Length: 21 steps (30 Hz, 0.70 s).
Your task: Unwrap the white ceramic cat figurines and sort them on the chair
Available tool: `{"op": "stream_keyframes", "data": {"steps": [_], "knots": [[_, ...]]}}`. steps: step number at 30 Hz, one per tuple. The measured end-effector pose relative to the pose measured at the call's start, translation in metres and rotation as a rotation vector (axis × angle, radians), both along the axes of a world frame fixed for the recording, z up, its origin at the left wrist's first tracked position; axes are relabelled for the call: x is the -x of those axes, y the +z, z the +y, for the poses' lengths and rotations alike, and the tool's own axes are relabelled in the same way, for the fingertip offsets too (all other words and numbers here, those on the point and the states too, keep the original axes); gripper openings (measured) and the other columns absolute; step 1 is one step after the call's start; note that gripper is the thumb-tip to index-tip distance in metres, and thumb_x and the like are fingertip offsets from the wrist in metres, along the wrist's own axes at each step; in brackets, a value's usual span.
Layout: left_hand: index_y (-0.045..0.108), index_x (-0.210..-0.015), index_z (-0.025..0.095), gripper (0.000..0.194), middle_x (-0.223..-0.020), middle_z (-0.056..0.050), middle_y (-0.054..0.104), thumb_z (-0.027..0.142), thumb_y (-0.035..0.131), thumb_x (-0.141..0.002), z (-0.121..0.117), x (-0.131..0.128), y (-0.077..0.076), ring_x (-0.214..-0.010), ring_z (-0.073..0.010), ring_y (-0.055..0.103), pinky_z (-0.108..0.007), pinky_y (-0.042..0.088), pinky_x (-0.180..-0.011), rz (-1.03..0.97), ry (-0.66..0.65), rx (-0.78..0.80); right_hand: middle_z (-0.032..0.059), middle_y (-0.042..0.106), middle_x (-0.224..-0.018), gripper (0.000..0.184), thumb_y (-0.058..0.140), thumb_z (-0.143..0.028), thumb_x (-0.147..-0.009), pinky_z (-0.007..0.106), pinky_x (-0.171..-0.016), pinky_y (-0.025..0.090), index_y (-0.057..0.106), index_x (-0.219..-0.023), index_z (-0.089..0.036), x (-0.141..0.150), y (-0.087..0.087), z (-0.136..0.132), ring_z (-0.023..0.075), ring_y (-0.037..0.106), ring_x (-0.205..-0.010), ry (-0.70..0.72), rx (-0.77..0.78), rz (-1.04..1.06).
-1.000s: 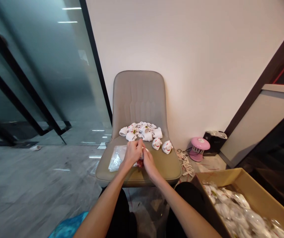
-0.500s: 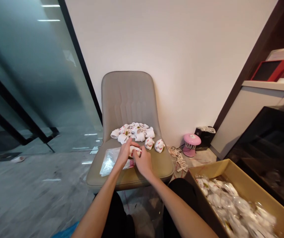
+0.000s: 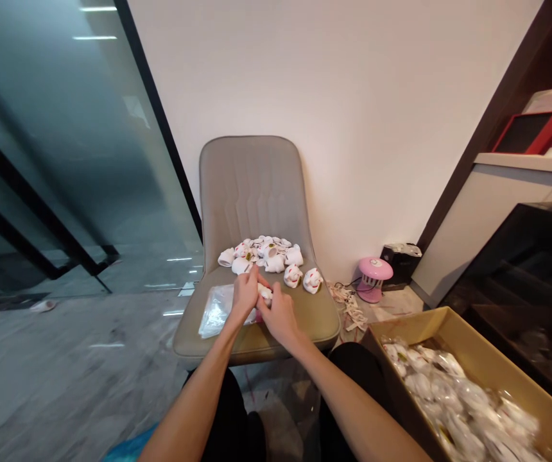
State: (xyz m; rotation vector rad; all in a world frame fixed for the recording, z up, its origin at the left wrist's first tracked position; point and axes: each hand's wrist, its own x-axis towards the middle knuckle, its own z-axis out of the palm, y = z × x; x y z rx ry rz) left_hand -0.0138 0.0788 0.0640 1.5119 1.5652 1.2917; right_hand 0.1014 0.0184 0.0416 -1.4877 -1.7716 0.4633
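Note:
My left hand [image 3: 246, 294] and my right hand [image 3: 279, 314] meet over the seat of a beige chair [image 3: 314, 314]. Both are closed on a small white cat figurine [image 3: 265, 293] held between them. Under my left hand lies a pile of clear plastic bags [image 3: 215, 311]. Behind the hands, at the back of the seat, is a heap of white cat figurines [image 3: 261, 252] with red markings. Two more figurines [image 3: 303, 278] stand upright to its right.
A cardboard box [image 3: 468, 353] full of bagged figurines stands on the floor at the lower right. A pink mushroom-shaped object [image 3: 375, 276] and scattered paper tags [image 3: 350, 308] lie beside the chair. A glass wall runs along the left; a shelf unit stands at the right.
The view shifted, so the chair sits further left in frame than a second ago. My hands stay together on the figurine, working it slightly; nothing on the seat has moved.

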Motion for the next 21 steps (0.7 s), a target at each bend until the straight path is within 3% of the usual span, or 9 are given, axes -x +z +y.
{"op": "stream_keyframes", "data": {"steps": [3, 6, 14, 21], "knots": [[0.07, -0.06, 0.017, 0.062, -0.054, -0.006, 0.066, 0.058, 0.036, -0.092, -0.003, -0.004, 0.0, -0.054, -0.0193, 0.059, -0.029, 0.046, -0.058, -0.063, 0.002, 0.007, 0.0094, 0.072, -0.089, 0.029, 0.048, -0.045, -0.099, 0.027, -0.063, 0.037, 0.053, -0.111, -0.018, -0.005, 0.006, 0.0, 0.024, 0.068, -0.08, 0.005, 0.011, -0.048], [0.072, -0.069, 0.016, 0.059, -0.067, -0.007, 0.072, 0.055, 0.035, -0.094, -0.002, -0.007, -0.002, -0.065, -0.0204, 0.064, -0.03, 0.047, -0.066, -0.026, -0.017, -0.044, 0.0106, 0.072, -0.092, 0.032, 0.049, -0.047, -0.099, 0.028, -0.066, 0.039, 0.055, -0.113, -0.019, -0.017, 0.013, 0.004, 0.0244, 0.069, -0.084, -0.032, 0.002, -0.157], [0.07, -0.084, 0.017, 0.034, -0.082, -0.009, 0.071, 0.033, 0.042, -0.095, 0.032, 0.002, -0.017, -0.08, -0.0226, 0.06, -0.031, 0.039, -0.076, 0.592, 0.126, -0.226, 0.0152, 0.069, -0.1, 0.04, 0.063, -0.042, -0.092, 0.031, -0.07, 0.042, 0.058, -0.125, -0.019, -0.069, 0.007, 0.024, 0.0274, 0.068, -0.088, -0.169, 0.126, -0.345], [0.07, -0.108, 0.017, 0.032, -0.112, -0.016, 0.068, 0.017, 0.042, -0.092, 0.077, -0.001, -0.017, -0.113, -0.0339, 0.05, -0.046, 0.036, -0.094, 0.975, 0.241, -0.288, 0.0179, 0.059, -0.115, 0.046, 0.071, -0.027, -0.085, 0.032, -0.069, 0.045, 0.056, -0.128, -0.021, -0.053, 0.003, 0.024, 0.0256, 0.067, -0.083, -0.201, 0.087, -0.322]]}}
